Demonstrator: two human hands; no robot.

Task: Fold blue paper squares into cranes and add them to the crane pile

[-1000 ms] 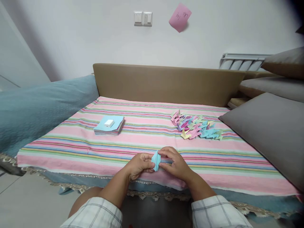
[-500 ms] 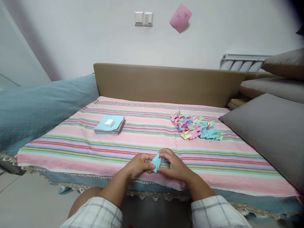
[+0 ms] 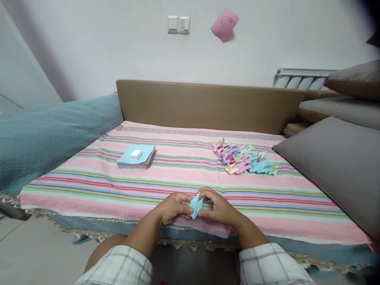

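A small piece of folded light-blue origami paper (image 3: 196, 206) is held up between both hands near the front edge of the striped cloth (image 3: 184, 178). My left hand (image 3: 175, 208) pinches its left side between thumb and fingers. On the other side, my right hand (image 3: 218, 208) grips the paper with its fingertips at the top and its thumb lower down. Beyond my right hand lies a cluster of folded paper cranes (image 3: 243, 158) in pink, purple, yellow, green and blue. To the far left sits a stack of square paper (image 3: 126, 157), blue on top, with a small white block (image 3: 136, 154) on it.
The cloth covers a sofa seat with a brown backrest (image 3: 192, 103). A blue-covered armrest (image 3: 59, 130) bounds the left, and grey cushions (image 3: 332, 162) pile up on the right. A pink note (image 3: 225, 24) and light switches (image 3: 178, 25) are on the wall.
The blue paper has turned slightly and a fold on its right side shows more openly. Both hands keep nearly the same place. The view has shifted a little.
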